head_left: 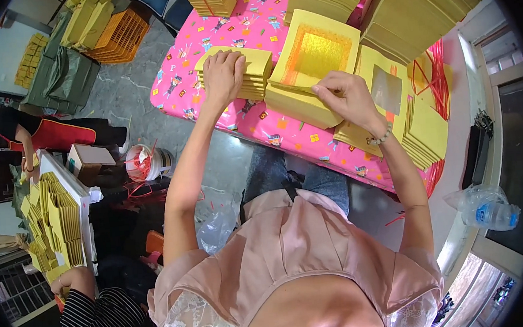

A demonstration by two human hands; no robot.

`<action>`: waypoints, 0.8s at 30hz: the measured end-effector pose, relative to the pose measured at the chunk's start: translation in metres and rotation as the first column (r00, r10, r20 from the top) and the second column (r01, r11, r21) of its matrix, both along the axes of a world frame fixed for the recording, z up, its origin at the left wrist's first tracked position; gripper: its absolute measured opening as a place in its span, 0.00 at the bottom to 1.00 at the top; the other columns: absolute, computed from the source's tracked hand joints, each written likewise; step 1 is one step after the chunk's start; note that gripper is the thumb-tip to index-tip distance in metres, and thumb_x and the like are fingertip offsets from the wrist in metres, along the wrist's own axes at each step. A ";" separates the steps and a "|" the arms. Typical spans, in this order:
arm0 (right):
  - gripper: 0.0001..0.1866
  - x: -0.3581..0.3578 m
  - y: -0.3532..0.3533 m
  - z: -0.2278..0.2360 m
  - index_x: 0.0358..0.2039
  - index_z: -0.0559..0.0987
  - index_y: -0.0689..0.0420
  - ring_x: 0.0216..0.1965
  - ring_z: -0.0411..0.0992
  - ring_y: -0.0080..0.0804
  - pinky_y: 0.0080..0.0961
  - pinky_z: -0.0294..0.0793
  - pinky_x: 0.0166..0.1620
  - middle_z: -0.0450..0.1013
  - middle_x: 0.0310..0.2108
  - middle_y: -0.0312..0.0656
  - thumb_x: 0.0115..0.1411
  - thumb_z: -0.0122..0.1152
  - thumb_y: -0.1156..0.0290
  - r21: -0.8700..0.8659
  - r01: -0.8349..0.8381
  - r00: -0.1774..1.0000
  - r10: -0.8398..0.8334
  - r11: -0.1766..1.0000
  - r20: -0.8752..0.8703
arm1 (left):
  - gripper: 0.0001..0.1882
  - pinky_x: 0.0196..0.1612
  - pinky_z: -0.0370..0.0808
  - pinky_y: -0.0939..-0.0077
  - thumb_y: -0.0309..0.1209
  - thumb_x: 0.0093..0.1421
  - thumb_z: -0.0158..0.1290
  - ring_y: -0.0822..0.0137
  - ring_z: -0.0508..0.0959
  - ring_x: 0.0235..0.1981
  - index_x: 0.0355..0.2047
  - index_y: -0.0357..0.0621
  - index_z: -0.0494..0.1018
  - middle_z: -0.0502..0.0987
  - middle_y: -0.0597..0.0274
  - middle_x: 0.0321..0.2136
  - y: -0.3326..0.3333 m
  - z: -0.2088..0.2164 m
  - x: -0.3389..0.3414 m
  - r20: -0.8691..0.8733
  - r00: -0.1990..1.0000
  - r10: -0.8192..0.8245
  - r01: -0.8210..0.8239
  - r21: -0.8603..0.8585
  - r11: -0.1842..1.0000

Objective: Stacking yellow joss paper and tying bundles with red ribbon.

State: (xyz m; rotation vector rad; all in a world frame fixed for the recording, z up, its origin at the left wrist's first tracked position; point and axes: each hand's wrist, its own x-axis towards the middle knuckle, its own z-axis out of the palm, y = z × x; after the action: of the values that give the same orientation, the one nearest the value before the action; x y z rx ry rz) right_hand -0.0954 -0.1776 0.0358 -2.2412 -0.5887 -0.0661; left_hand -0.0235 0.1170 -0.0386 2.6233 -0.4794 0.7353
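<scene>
The left hand (225, 75) lies flattened atop folded yellow paper bundles (256, 78). The right hand (333, 95) pinches the near edge of a yellow paper sheet with a gold-foil square (320, 51), ahead-left of it; a pink, cartoon-printed surface (257, 124) lies below both.

a pink lace-sleeved blouse (304, 240), blue jeans (330, 190) and beaded bracelet (382, 135) are worn.

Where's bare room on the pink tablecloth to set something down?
Pink tablecloth shows between the tied bundle and folded stack under the left hand, and left of that stack. A narrower strip borders the front edge. The right side is crowded: gold-topped pile, paper stacks, right hand.
</scene>
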 end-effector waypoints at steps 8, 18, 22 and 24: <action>0.13 0.001 0.002 0.001 0.29 0.82 0.64 0.24 0.73 0.29 0.24 0.71 0.29 0.76 0.24 0.43 0.60 0.62 0.65 0.005 0.017 1.000 -0.017 1.000 -0.004 | 0.15 0.53 0.66 0.58 0.38 0.66 0.45 0.53 0.74 0.46 0.42 0.42 0.77 0.79 0.54 0.43 0.001 0.004 0.004 -0.001 1.000 -0.001 0.001 0.019 1.000; 0.14 0.011 -0.004 0.015 0.30 0.81 0.60 0.29 0.75 0.45 0.36 0.73 0.33 0.75 0.27 0.45 0.62 0.58 0.61 -0.080 0.094 0.987 -0.082 0.992 0.139 | 0.15 0.54 0.64 0.58 0.37 0.67 0.44 0.53 0.74 0.49 0.44 0.43 0.76 0.78 0.54 0.43 -0.007 0.024 0.010 -0.011 1.000 -0.029 0.029 -0.026 0.999; 0.14 0.037 -0.015 0.026 0.31 0.79 0.59 0.31 0.74 0.47 0.39 0.72 0.33 0.74 0.28 0.46 0.63 0.56 0.60 -0.148 0.188 0.958 -0.148 0.971 0.245 | 0.15 0.54 0.63 0.59 0.37 0.66 0.45 0.55 0.73 0.49 0.45 0.43 0.76 0.78 0.55 0.43 -0.028 0.049 0.007 0.007 0.993 -0.116 0.116 -0.129 0.985; 0.15 0.058 -0.024 0.031 0.30 0.79 0.59 0.31 0.73 0.48 0.40 0.71 0.33 0.74 0.28 0.46 0.63 0.55 0.60 -0.196 0.237 0.945 -0.180 0.951 0.273 | 0.14 0.53 0.64 0.60 0.35 0.66 0.47 0.55 0.73 0.48 0.45 0.43 0.76 0.77 0.55 0.43 -0.046 0.063 0.003 0.037 0.988 -0.150 0.154 -0.143 0.978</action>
State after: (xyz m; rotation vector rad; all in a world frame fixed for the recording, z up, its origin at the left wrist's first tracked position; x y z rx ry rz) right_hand -0.0378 -0.2013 0.0670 -2.5338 -0.5079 -0.4174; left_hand -0.0202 0.0715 0.0248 2.4139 -0.6036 0.7272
